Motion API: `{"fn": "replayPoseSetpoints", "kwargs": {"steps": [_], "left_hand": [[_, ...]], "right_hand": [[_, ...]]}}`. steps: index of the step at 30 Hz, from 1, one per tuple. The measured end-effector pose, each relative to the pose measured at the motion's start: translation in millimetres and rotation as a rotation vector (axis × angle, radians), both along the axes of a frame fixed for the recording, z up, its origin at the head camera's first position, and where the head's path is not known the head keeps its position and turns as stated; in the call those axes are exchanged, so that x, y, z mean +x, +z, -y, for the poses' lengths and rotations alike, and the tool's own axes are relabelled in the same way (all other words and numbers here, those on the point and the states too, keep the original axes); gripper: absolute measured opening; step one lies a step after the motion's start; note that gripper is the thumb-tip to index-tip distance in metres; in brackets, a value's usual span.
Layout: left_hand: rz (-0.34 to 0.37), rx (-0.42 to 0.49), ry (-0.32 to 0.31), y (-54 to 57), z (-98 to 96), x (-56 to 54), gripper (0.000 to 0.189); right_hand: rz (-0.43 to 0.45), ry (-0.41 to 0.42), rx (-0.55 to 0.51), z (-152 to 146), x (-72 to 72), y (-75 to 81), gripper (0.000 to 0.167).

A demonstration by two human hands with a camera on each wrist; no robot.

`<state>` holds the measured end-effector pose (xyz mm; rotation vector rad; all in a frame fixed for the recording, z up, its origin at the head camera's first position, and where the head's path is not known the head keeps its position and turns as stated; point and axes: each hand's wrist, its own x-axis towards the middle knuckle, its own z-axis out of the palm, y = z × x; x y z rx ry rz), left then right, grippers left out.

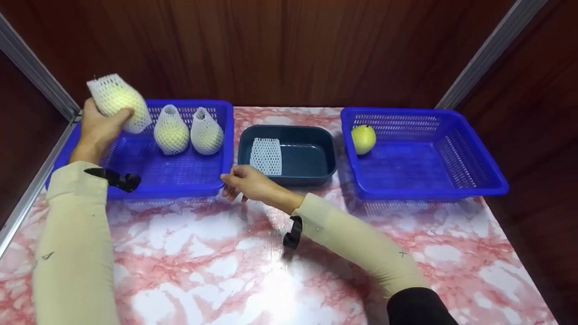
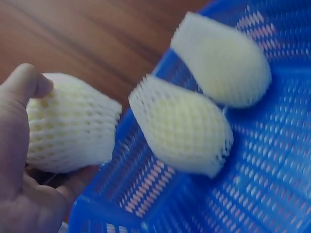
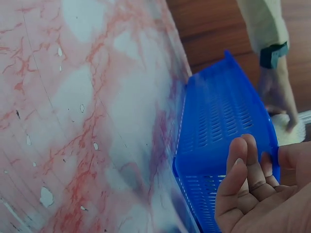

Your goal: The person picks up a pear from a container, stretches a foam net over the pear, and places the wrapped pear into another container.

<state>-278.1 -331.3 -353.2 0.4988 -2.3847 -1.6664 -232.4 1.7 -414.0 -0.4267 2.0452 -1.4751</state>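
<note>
My left hand [image 1: 101,128] grips a pear in a white foam net [image 1: 121,104], raised over the back left of the left blue basket [image 1: 167,189]. In the left wrist view the thumb lies on top of this netted pear [image 2: 73,124] and fingers pass beneath it. Two more netted pears, one [image 1: 171,133] beside the other [image 1: 207,134], sit upright in that basket. My right hand [image 1: 248,183] is at the basket's front right corner. In the right wrist view its thumb and fingers [image 3: 238,170] pinch the basket's rim from either side.
A dark tub [image 1: 311,158] between the baskets holds a flat white foam net [image 1: 266,157]. The right blue basket [image 1: 406,169] has one bare yellow-green pear [image 1: 363,139] by its left wall. Wood-grained panels [image 1: 280,54] enclose the red-and-white marbled table [image 1: 203,257] at back and sides.
</note>
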Motion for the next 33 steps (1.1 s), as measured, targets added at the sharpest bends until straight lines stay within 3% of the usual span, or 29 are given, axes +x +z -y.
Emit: {"fn": "replayPoseSetpoints", "kwargs": {"steps": [4,8,20,27,33], "left_hand": [[0.061,-0.023,0.059,-9.2,5.3,-3.4,0.077],[0.101,-0.044,0.077,-14.4,2.1,-7.9,0.08],[0.268,-0.264,0.004,-31.7,-6.6,-9.7,0.098],[0.316,-0.272,-0.03,-42.9,-4.0,-8.5,0.099],[0.404,-0.286,-0.113,-41.9,-1.8,-8.9,0.095]], "right_hand": [[-0.009,0.003,0.017,1.3,0.2,-0.8,0.028],[-0.019,-0.002,0.011,1.4,0.6,-1.3,0.03],[-0.021,-0.007,0.005,2.9,2.7,0.7,0.03],[-0.01,-0.008,0.013,2.8,2.4,1.5,0.029],[0.003,-0.007,0.004,2.7,1.6,1.3,0.029]]}}
